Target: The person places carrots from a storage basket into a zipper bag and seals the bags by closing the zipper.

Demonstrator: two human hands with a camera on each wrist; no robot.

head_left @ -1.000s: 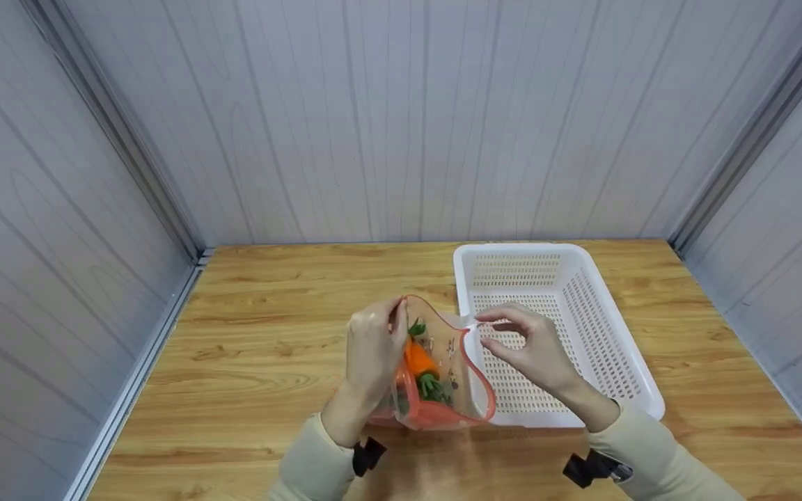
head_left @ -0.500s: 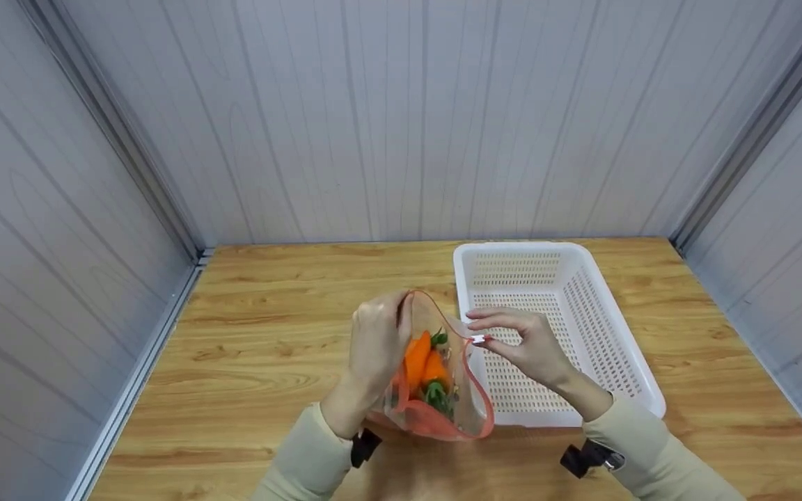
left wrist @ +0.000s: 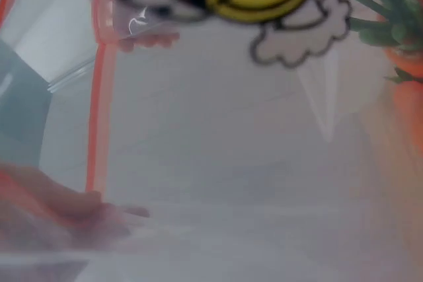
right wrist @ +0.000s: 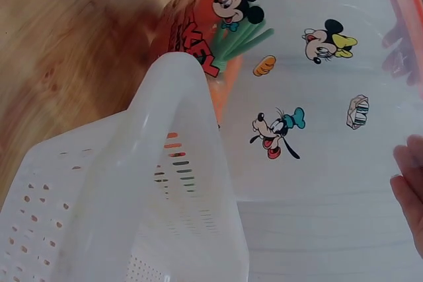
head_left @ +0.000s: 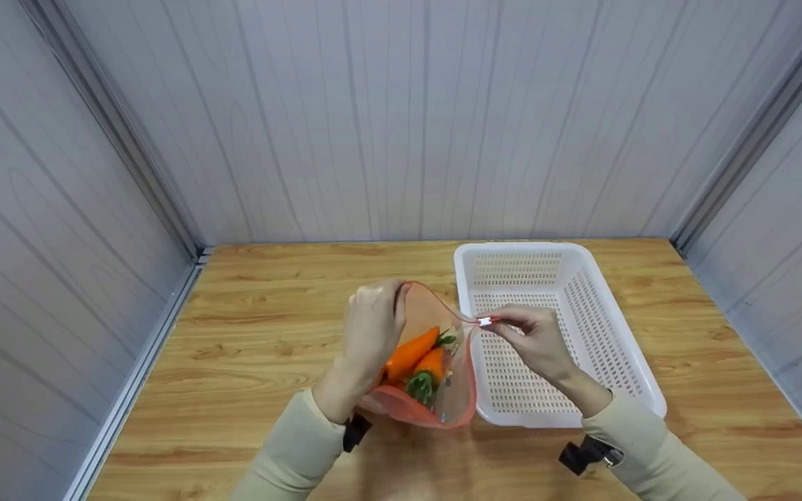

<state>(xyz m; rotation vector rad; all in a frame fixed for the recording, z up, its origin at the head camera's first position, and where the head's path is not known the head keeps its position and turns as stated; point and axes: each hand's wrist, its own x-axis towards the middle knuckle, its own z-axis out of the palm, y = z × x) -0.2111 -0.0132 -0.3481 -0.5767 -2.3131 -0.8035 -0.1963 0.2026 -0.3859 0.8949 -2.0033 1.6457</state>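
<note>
A clear zip bag (head_left: 423,306) with orange-red edges stands in the middle of the head view, its mouth spread wide. Inside lie two carrots (head_left: 411,351) with green tops. My left hand (head_left: 373,323) grips the bag's rim at the left, fingertips mostly hidden behind the knuckles. At the opposite corner my right hand (head_left: 537,341) pinches the zip end beside a white slider (head_left: 484,321) between thumb and fingers. The right wrist view shows cartoon prints on the bag wall (right wrist: 310,130). Close to the left wrist camera, the bag film (left wrist: 231,150) covers most of that view.
A white perforated basket (head_left: 617,313) stands on the wooden table (head_left: 255,334), right of the bag and beneath my right hand. Its rim (right wrist: 178,77) rises close to the bag in the right wrist view. Pale panel walls (head_left: 387,125) enclose the table's back and sides.
My right thumb and fingers have closed at the slider, from apart to pinching. The bag's mouth has tilted, and the carrots show further left and more fully. My left hand has risen slightly.
</note>
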